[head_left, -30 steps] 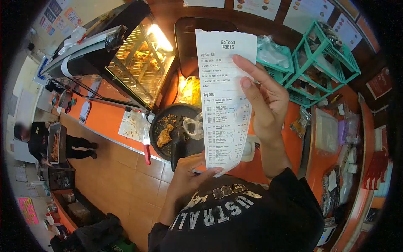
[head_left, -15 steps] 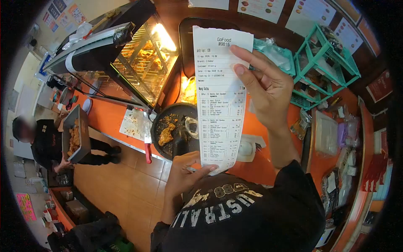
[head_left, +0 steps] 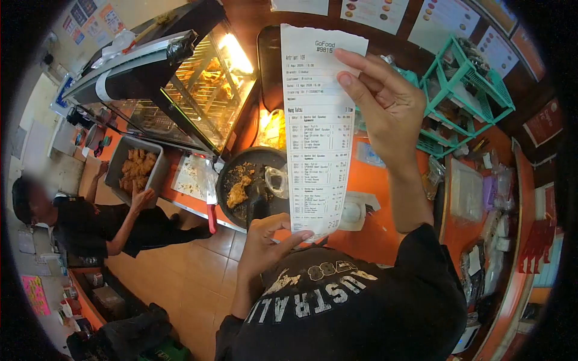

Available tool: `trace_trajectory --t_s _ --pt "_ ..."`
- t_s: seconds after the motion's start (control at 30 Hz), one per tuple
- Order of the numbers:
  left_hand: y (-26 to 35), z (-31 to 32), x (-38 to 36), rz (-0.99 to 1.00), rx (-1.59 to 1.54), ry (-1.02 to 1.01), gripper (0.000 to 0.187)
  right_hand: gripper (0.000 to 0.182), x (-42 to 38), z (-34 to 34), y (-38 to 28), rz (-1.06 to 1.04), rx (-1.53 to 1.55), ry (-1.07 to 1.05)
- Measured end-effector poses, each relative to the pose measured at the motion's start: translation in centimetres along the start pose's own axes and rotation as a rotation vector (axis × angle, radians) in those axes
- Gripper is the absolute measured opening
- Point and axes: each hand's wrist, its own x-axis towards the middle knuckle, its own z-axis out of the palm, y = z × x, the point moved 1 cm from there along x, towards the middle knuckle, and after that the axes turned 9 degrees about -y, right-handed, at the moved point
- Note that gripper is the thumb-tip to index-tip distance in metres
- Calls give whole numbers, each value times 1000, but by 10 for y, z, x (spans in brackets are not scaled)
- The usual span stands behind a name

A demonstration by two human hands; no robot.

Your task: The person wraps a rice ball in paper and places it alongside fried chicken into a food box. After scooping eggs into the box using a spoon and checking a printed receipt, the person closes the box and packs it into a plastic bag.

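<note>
A long white paper receipt (head_left: 317,129), headed "GoFood #9815", is stretched upright in front of me. My right hand (head_left: 385,96) pinches its right edge near the top between thumb and fingers. Down at the bottom end, my left hand (head_left: 269,243) grips the paper with the thumb across it. Behind the receipt to the left is a dark round pan (head_left: 232,174) with a piece of fried food (head_left: 239,191) and crumbs. A plastic bag (head_left: 277,182) lies in the pan, partly covered by the paper.
A lit glass warming cabinet (head_left: 201,90) stands on the orange counter. Beside the pan are a white board (head_left: 191,175) and a red-handled knife (head_left: 212,218). A co-worker (head_left: 84,222) holds a grey tub (head_left: 158,171) of fried pieces. Green racks (head_left: 457,96) stand at right.
The receipt and both hands hold nearly the same place, with the paper's top slightly higher. The co-worker has carried the tub rightward to the counter, one hand now over its rim.
</note>
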Motion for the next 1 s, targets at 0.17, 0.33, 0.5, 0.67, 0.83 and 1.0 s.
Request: trace_trajectory --t_s 0.17,0.33,0.5,0.67,0.83,1.0 --pt "-3 0 -3 -12 6 35 9 25 7 8 -2 47 70 1" --pt "-5 -6 -7 -45 -5 70 10 25 17 22 -7 120 99 -23" --pt "-3 -10 -10 49 -36 98 10 22 27 40 -11 23 39 -3" --pt "-3 -26 -22 56 -32 129 11 19 39 59 -14 -34 -79 -48" --pt "-13 -48 -34 -43 -110 151 13 22 67 84 -23 -171 -428 -132" --pt "-13 -73 -41 98 28 312 16 18 102 116 -19 -305 -520 -143"
